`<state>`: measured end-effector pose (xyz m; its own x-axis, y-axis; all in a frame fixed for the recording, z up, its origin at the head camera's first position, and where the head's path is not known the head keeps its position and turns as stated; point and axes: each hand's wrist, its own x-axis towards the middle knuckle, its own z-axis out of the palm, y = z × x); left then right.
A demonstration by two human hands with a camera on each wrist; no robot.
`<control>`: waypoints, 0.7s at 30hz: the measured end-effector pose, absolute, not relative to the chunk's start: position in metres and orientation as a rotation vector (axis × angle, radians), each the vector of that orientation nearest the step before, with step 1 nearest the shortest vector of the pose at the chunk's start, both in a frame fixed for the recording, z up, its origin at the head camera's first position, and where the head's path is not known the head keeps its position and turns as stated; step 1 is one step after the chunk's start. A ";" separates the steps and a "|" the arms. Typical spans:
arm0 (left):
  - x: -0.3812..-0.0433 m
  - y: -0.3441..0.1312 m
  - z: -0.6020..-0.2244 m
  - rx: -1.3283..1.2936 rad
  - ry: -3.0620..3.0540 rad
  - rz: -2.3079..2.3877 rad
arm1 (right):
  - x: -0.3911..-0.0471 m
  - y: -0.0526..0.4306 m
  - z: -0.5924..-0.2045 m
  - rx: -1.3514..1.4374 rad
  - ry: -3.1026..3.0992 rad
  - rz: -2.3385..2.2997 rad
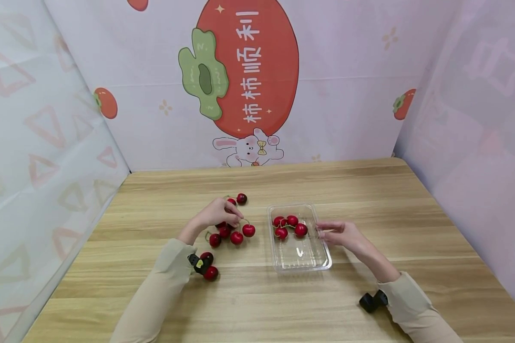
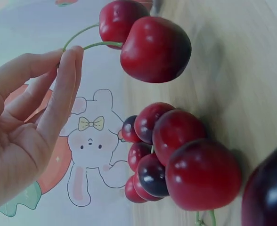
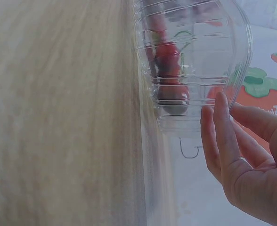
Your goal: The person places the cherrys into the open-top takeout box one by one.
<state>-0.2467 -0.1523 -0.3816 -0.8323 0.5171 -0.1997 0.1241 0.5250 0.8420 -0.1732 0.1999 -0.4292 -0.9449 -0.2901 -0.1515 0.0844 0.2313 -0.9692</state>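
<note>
My left hand pinches the green stems of a pair of cherries between thumb and fingertips. The two fruits dangle from the stems in the left wrist view. Beside and below them lies a cluster of loose dark red cherries on the table. To the right stands a clear plastic box, open at the top, with several cherries gathered in its far half. At the box's right rim my right hand holds the edge, thumb on one side and fingers on the other.
Two cherries lie near the left sleeve, partly behind the black wrist camera. Another cherry sits farther back. The wooden table meets a printed cloth backdrop at its far edge.
</note>
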 end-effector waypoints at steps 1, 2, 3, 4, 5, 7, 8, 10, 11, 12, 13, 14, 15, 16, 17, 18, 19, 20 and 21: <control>-0.247 -0.152 -0.381 0.514 2.337 1.254 | -0.173 0.200 -0.429 -0.193 2.208 -1.769; -0.246 -0.152 -0.380 0.503 2.334 1.268 | -0.173 0.200 -0.429 -0.194 2.208 -1.770; -0.246 -0.151 -0.380 0.497 2.330 1.285 | -0.173 0.200 -0.429 -0.196 2.208 -1.771; -0.246 -0.151 -0.379 0.484 2.327 1.301 | -0.173 0.200 -0.429 -0.195 2.206 -1.775; -0.246 -0.151 -0.378 0.471 2.330 1.309 | -0.173 0.200 -0.429 -0.195 2.206 -1.775; -0.245 -0.150 -0.375 0.438 2.335 1.325 | -0.173 0.200 -0.429 -0.195 2.206 -1.777; -0.245 -0.149 -0.374 0.419 2.339 1.329 | -0.173 0.200 -0.429 -0.194 2.205 -1.778; -0.244 -0.147 -0.371 0.365 2.350 1.329 | -0.173 0.200 -0.429 -0.193 2.206 -1.778; -0.244 -0.146 -0.370 0.341 2.358 1.325 | -0.173 0.200 -0.429 -0.193 2.207 -1.776; -0.244 -0.145 -0.369 0.317 2.362 1.323 | -0.173 0.200 -0.429 -0.191 2.208 -1.777; -0.244 -0.144 -0.368 0.297 2.365 1.325 | -0.173 0.201 -0.429 -0.192 2.210 -1.774; -0.244 -0.143 -0.367 0.281 2.370 1.327 | -0.173 0.201 -0.429 -0.188 2.209 -1.775; -0.244 -0.142 -0.366 0.266 2.370 1.335 | -0.173 0.201 -0.429 -0.187 2.210 -1.771; -0.243 -0.141 -0.365 0.272 2.372 1.340 | -0.173 0.201 -0.429 -0.185 2.209 -1.770; -0.243 -0.140 -0.364 0.274 2.372 1.351 | -0.174 0.201 -0.430 -0.186 2.212 -1.763; -0.242 -0.138 -0.363 0.274 2.364 1.367 | -0.174 0.201 -0.430 -0.185 2.213 -1.760; -0.242 -0.137 -0.362 0.276 2.360 1.380 | -0.174 0.201 -0.430 -0.186 2.212 -1.758; -0.242 -0.135 -0.361 0.278 2.353 1.392 | -0.174 0.201 -0.430 -0.186 2.211 -1.756; -0.241 -0.134 -0.360 0.282 2.349 1.399 | -0.174 0.201 -0.430 -0.189 2.212 -1.754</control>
